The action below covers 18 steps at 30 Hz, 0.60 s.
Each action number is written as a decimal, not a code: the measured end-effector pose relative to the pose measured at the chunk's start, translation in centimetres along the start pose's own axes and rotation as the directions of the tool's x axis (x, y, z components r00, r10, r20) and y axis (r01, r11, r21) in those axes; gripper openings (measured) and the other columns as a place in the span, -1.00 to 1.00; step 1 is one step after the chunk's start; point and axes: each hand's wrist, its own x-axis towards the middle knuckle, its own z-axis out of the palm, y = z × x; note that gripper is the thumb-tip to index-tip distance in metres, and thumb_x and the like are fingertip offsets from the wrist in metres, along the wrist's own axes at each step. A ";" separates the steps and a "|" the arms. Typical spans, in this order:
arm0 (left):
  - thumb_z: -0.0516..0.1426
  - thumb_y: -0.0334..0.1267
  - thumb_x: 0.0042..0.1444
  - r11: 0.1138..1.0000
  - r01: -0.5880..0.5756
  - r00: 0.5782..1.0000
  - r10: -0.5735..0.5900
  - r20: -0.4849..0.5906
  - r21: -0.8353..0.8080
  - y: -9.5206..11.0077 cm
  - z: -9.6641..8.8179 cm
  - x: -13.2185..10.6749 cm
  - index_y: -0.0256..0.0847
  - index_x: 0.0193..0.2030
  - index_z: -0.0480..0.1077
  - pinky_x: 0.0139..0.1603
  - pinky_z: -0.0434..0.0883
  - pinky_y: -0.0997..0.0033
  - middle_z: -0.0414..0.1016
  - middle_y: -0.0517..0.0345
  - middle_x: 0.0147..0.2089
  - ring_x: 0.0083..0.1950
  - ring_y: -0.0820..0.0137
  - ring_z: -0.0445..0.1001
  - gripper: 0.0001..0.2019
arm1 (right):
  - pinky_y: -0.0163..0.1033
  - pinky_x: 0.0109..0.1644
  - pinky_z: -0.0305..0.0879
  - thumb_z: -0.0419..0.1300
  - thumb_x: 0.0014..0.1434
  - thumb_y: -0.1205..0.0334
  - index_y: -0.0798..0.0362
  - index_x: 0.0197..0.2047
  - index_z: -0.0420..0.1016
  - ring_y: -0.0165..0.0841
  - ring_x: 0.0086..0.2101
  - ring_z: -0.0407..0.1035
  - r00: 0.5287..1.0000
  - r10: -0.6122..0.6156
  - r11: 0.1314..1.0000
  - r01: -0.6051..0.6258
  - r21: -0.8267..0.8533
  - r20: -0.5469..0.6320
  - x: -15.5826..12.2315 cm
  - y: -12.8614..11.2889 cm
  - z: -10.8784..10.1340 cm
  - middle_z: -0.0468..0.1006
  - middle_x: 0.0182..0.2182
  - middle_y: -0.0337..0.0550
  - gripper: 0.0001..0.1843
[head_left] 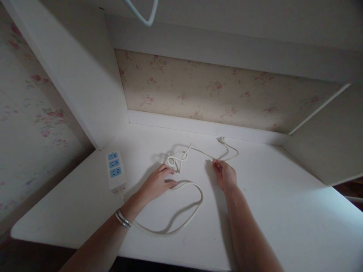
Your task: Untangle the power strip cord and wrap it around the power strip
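A white power cord (202,196) lies in loops on the white desk, with a knotted tangle (172,160) near the middle. My right hand (225,173) pinches the cord between thumb and fingertips, right of the tangle. Past that hand the cord curves round to its plug (221,139), close to the back edge. My left hand (159,182) rests by the tangle, thumb and fingers apart; the thumb lies against the cord. To the left sits the power strip (116,172), white with three blue socket panels, where the cord's other end comes out.
The desk (269,196) has white side panels (85,75) left and right and an overhead shelf (227,30). Flowered wallpaper (198,83) covers the back. A pale bent wire or rod (149,20) hangs at the top. The front edge of the desk is near my forearms.
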 end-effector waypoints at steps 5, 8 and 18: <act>0.18 -0.35 0.02 0.985 0.020 0.999 -0.028 -0.045 -0.173 -0.4 0.7 0.1 -0.13 -0.05 0.40 -0.17 0.45 0.47 0.41 0.11 -0.01 -0.17 0.42 0.47 -0.69 | -0.37 -0.36 0.51 0.31 -0.13 0.41 0.17 -0.42 0.46 -0.40 -0.45 0.46 0.995 0.092 0.988 -0.086 -0.131 0.042 -1.0 -0.3 0.6 0.55 -0.46 -0.16 -0.87; 0.18 -0.33 0.02 0.980 0.054 0.997 -0.063 -0.041 -0.193 -0.5 0.9 0.1 -0.15 0.06 0.35 -0.25 0.44 0.48 0.46 0.11 -0.06 -0.30 0.45 0.50 -0.59 | -0.35 -0.44 0.49 0.32 -0.13 0.38 0.20 -0.39 0.51 -0.37 -0.47 0.46 0.988 0.139 0.966 -0.121 -0.230 0.065 -1.6 -0.2 0.9 0.57 -0.43 -0.09 -0.85; 0.09 -0.04 0.15 0.999 0.052 0.998 -0.052 -0.047 -0.016 0.4 0.2 0.2 -0.15 -0.02 0.41 -0.22 0.37 0.42 0.57 0.08 -0.14 -0.26 0.32 0.53 -0.67 | -0.32 -0.43 0.37 0.14 0.13 0.06 0.06 -0.04 0.49 -0.44 -0.53 0.42 0.918 -0.122 0.644 0.363 -0.673 0.378 -3.9 1.0 2.4 0.56 -0.29 -0.13 -0.62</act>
